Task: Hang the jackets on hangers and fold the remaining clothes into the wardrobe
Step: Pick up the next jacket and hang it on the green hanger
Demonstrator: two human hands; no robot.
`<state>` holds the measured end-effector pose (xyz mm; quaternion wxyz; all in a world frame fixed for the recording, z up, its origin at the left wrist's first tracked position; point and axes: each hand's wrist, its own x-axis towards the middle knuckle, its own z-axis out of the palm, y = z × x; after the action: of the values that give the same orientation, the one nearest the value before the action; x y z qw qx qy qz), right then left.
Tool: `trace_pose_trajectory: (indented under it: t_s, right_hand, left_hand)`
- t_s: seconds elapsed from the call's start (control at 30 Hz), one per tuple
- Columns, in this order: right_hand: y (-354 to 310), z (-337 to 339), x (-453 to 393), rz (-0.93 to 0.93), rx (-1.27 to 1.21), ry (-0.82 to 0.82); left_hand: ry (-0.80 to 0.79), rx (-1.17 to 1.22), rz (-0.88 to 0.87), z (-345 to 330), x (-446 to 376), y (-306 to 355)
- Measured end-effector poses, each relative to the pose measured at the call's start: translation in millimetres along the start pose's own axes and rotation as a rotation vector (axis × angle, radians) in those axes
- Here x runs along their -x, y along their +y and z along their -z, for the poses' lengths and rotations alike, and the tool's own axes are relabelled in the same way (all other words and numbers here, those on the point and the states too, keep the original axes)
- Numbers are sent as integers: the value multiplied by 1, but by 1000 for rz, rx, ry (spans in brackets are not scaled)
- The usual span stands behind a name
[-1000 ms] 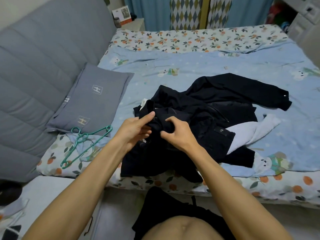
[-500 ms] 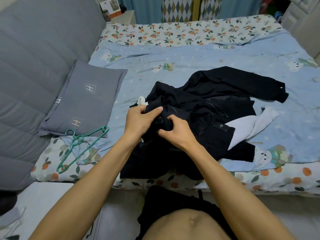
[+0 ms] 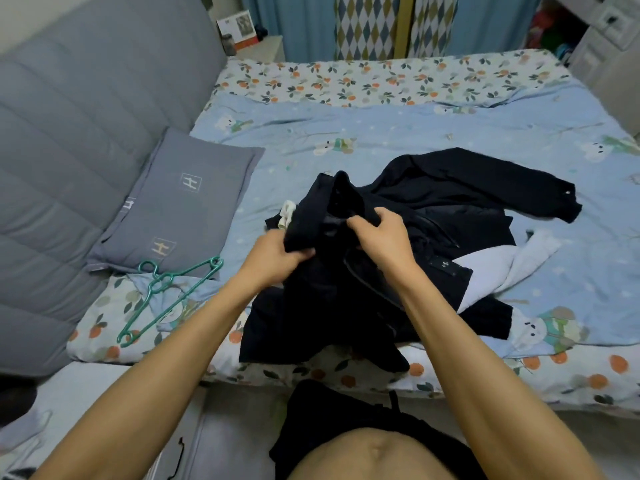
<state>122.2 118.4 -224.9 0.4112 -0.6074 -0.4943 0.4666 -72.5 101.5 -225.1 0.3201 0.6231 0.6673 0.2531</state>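
Note:
A black jacket [image 3: 433, 216] lies crumpled on the bed [image 3: 381, 133], one sleeve stretched out to the right. My left hand [image 3: 273, 254] grips a fold of its dark fabric from below. My right hand [image 3: 384, 237] pinches the raised collar part just above it. The gripped part stands up off the heap. A pale lilac garment [image 3: 498, 268] pokes out from under the jacket at the right. Green plastic hangers [image 3: 166, 296] lie on the bed's near left corner.
A grey pillow [image 3: 180, 206] rests against the padded grey headboard [image 3: 86, 133] on the left. A small white cloth [image 3: 287, 216] peeks out left of the jacket. Curtains and a bedside stand are beyond the bed; white furniture stands at the far right.
Both hands have lifted part of the black jacket up off the heap. My right hand moved up and right; my left hand now sits lower, under the fabric.

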Motion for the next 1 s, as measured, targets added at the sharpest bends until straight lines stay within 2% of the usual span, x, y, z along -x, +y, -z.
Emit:
trace_pose_trajectory:
  t_s: [0.03, 0.1, 0.13, 0.17, 0.23, 0.3, 0.4, 0.47, 0.5, 0.53, 0.57, 0.6, 0.63, 0.67, 0.73, 0.77, 0.8, 0.87, 0.9, 0.97, 1.0]
  right_hand:
    - [-4, 4, -4, -41, -85, -35]
    - [-18, 12, -15, -55, -286, -149]
    - [-23, 13, -20, -20, -280, -198]
    - [-24, 12, -25, 22, -142, -207]
    - [-18, 8, -33, 64, 256, -145]
    - [-5, 7, -40, 80, 545, -51]
    - [-3, 12, -47, 149, 828, 35]
    - [-34, 16, -56, 251, 903, 54]
    - [-59, 16, -57, 319, 833, 85]
    - [-92, 17, -63, 420, 705, 146]
    - [-125, 19, -67, 519, 523, 201]
    - [-155, 22, -69, 588, 315, 214]
    - [-174, 24, -70, 609, 174, 158]
    - [-181, 25, -71, 578, 158, 49]
    - [-166, 25, -81, 460, 364, -145]
    - [-150, 26, -88, 402, 495, -190]
    - [-145, 27, -92, 398, 586, -183]
    - [-157, 28, -98, 500, 579, -99]
    - [-171, 27, -98, 587, 510, -15]
    - [-195, 25, -97, 725, 320, 218]
    - [-197, 23, -98, 723, 291, 238]
  left_hand:
    - [75, 116, -16, 10, -4, 9]
    - [302, 368, -164, 35, -11, 37]
    - [373, 412, -231, 43, -15, 47]
    - [381, 400, -270, 46, -18, 53]
    - [243, 242, -251, 47, -27, 49]
    - [100, 80, -184, 49, -34, 35]
    - [-62, -108, -129, 62, -38, 31]
    - [-23, -188, -150, 80, -47, 46]
    - [100, -161, -177, 88, -52, 53]
    - [291, -80, -239, 101, -58, 69]
    - [494, 46, -319, 110, -62, 84]
    - [629, 199, -382, 119, -66, 96]
    - [646, 300, -414, 127, -69, 105]
    - [552, 288, -386, 133, -72, 109]
    - [281, -14, -247, 139, -85, 105]
    - [172, -199, -170, 143, -89, 102]
    - [147, -347, -124, 152, -88, 104]
    - [234, -374, -99, 171, -89, 111]
    - [344, -270, -140, 179, -88, 114]
    - [670, -61, -282, 183, -83, 115]
    - [706, -107, -317, 181, -80, 114]
